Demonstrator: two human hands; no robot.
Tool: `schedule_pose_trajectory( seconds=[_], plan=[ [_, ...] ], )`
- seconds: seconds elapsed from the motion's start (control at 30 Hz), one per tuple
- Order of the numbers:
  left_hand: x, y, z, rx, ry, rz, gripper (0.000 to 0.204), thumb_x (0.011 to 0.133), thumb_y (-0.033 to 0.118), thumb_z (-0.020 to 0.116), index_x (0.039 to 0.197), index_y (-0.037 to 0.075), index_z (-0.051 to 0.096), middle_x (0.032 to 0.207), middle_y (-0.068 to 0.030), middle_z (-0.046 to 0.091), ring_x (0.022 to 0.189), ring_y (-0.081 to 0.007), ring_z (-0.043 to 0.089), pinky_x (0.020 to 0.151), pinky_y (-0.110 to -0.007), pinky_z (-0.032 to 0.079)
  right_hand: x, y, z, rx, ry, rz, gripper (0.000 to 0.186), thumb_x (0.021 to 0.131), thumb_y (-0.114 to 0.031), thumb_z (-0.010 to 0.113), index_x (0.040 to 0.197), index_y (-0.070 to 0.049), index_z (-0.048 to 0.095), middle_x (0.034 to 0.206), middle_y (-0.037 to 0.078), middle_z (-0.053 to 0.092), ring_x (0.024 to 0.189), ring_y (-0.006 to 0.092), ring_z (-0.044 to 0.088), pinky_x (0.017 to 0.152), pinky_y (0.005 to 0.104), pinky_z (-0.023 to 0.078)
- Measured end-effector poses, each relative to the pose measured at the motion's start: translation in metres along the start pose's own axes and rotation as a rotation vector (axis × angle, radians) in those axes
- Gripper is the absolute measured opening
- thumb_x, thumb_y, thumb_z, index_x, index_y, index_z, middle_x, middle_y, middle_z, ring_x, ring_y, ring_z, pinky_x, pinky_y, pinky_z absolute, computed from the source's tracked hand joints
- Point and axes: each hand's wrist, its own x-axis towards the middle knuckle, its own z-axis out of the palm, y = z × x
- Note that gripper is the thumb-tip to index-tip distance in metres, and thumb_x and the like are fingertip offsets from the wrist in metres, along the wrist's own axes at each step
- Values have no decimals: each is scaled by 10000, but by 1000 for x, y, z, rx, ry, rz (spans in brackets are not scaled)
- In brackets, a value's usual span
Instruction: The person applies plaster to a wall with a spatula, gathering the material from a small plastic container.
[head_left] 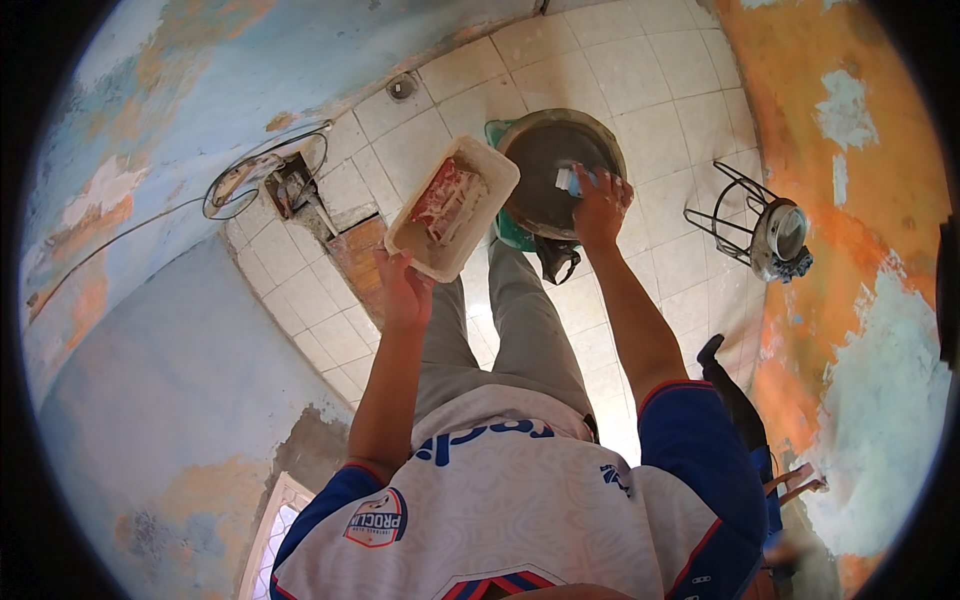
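Note:
My left hand (pixel 405 290) grips the near rim of a rectangular off-white plastic tub (pixel 503 172), which is tilted. A red, flat-looking piece (pixel 447 200) smeared with whitish residue lies in the tub. To its right stands a round bucket (pixel 612 150) holding murky grey-brown liquid (pixel 535 160). Over the bucket's right side, my right hand (pixel 603 205) is closed on a small light-blue and white object (pixel 569 181), whose kind I cannot make out. My fingers hide part of it.
A metal-framed stool (pixel 735 215) with a pale round container (pixel 785 232) stands by the peeling orange wall. Green plastic (pixel 515 235) and a black bag (pixel 558 260) lie by the bucket. Cable (pixel 215 190) loops at left near a wooden board (pixel 358 262). Another person's leg (pixel 735 400) shows at right.

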Motion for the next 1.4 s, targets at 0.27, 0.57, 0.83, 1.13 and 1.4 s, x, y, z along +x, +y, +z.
schedule_pose_trajectory(
  seconds=[0.27, 0.57, 0.83, 1.13, 1.4],
  plan=[
    [-2, -3, 9, -2, -46, 19, 623, 891, 183, 599, 1460, 89, 363, 1419, -129, 480, 1344, -295, 484, 1079, -481, 475, -5, 8, -7, -35, 153, -24, 645, 738, 18, 640, 1313, -274, 656, 1190, 53, 618, 1175, 256, 564, 1078, 491, 304],
    [-6, -3, 32, -68, 14, -11, 494, 889, 144, 558, 1340, 109, 361, 1291, -110, 527, 1077, -204, 600, 642, -297, 550, -8, 16, -15, 481, 154, 202, 688, 702, 6, 722, 1341, -234, 634, 1229, 61, 626, 1161, 289, 592, 1036, 458, 391],
    [4, -16, 11, -57, -111, -69, 566, 887, 141, 557, 1389, 104, 299, 1368, -140, 467, 1250, -298, 534, 882, -479, 586, -9, 21, -58, 724, 154, 148, 728, 713, -45, 785, 1403, -137, 573, 1195, 99, 651, 1144, 278, 621, 973, 423, 455],
    [8, -20, 38, -49, -109, -121, 559, 880, 124, 606, 1352, 126, 305, 1334, -130, 470, 1207, -277, 561, 821, -516, 609, -18, -46, -155, 348, 172, -208, 577, 692, -7, 699, 1245, -149, 611, 1269, 7, 663, 1195, 223, 596, 1063, 442, 282],
    [4, -24, 51, -126, -151, -131, 584, 862, 74, 587, 1360, 134, 289, 1331, -121, 480, 1171, -265, 570, 812, -443, 599, -41, -96, -177, 161, 31, -271, 494, 781, -60, 689, 1253, -200, 654, 1243, -30, 658, 1156, 164, 597, 1031, 455, 274]
  ],
)
